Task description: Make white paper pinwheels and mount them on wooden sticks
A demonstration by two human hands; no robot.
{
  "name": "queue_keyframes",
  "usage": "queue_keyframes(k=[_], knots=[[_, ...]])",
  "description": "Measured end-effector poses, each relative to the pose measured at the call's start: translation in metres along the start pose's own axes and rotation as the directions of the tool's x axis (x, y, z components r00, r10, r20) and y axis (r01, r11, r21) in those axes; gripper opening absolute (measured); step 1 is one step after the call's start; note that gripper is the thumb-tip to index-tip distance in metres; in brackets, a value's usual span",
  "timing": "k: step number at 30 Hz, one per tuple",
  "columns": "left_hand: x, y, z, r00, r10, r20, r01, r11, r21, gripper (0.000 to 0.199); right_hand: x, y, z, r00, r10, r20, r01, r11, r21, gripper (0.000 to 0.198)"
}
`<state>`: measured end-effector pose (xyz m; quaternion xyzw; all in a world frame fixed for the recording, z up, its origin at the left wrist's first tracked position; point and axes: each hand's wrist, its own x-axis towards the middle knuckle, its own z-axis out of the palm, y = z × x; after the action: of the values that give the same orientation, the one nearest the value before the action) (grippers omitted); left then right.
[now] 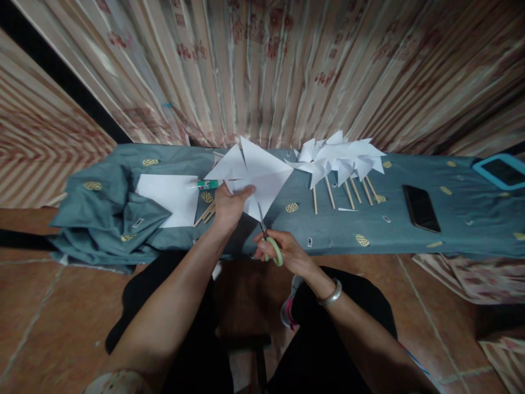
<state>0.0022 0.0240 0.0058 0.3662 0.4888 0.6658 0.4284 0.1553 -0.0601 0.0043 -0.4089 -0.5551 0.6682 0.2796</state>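
Note:
A square sheet of white paper point(268, 178), turned like a diamond, is pinched by my left hand point(231, 203) near its left side, thumb on top. Slits run in from its top and left corners. My right hand point(283, 249) has its fingers in the green handles of a pair of scissors point(272, 250). The scissors' blades point up at the paper's bottom corner and meet it there. Just left of my left hand lie a green glue stick point(208, 184) and a few wooden sticks point(205, 213).
White sheets point(168, 191) lie on the left of the cloth-covered table point(328, 235). Several paper pinwheels point(340, 158) on wooden sticks rest right of centre. Farther right are a black phone point(421, 208) and a blue-framed device point(502, 171). A curtain point(262, 71) hangs behind.

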Motion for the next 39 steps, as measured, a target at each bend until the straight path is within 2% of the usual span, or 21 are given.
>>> queue_keyframes(k=[14,20,26,34,39], knots=[[0.0014,0.0002,-0.0007,1.000,0.018,-0.016,-0.017,0.999,0.047,0.030,0.0016,-0.0003,0.0011,0.999,0.026,-0.020,-0.025,0.999,0.030,0.045],[0.0016,0.0016,-0.0011,1.000,0.013,-0.026,-0.012,0.999,0.044,0.038,0.0021,-0.0023,0.0025,0.999,0.022,-0.029,-0.021,0.999,0.037,0.037],[0.0026,0.0045,-0.0014,0.999,-0.008,-0.037,0.009,0.999,0.035,0.035,0.0042,0.0016,0.0056,0.996,0.065,-0.054,-0.059,0.994,0.095,0.039],[0.0004,0.0000,-0.0013,1.000,-0.007,-0.016,0.008,0.999,0.045,0.042,0.0038,0.0006,0.0036,0.998,0.012,-0.065,-0.008,0.998,0.060,0.035],[-0.0007,0.0009,-0.0006,1.000,-0.019,-0.015,0.019,1.000,0.023,0.042,0.0043,-0.0014,0.0037,0.997,0.023,-0.076,-0.018,0.998,0.064,0.035]])
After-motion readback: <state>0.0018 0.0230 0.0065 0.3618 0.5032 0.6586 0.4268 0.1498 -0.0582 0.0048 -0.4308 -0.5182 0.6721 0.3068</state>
